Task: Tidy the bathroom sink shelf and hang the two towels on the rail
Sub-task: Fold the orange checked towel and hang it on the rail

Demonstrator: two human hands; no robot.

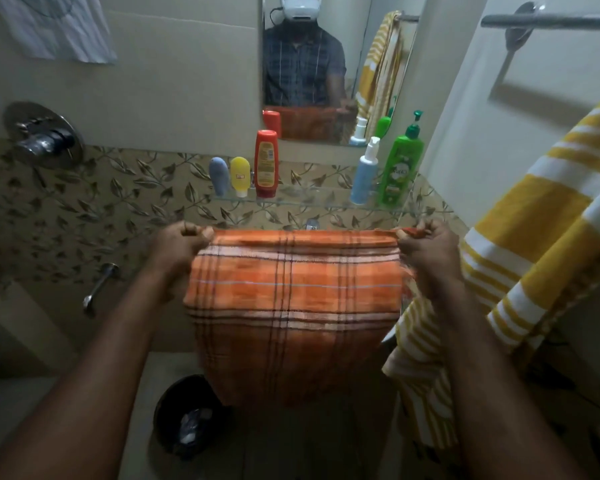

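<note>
This was a home bathroom. A mirror (305, 64) was fixed to the wall at upper centre, and below it a glass shelf (312, 201) carried toiletries: a red bottle (266, 164), a green pump bottle (400, 168) and a white spray bottle (365, 174). At the left, a chrome mixer valve (44, 135) and a spout (99, 284) stood out from leaf-patterned tiles (118, 192). At the upper right ran a towel rail (551, 20), with a yellow-and-white striped towel (534, 237) hanging below it.
</note>
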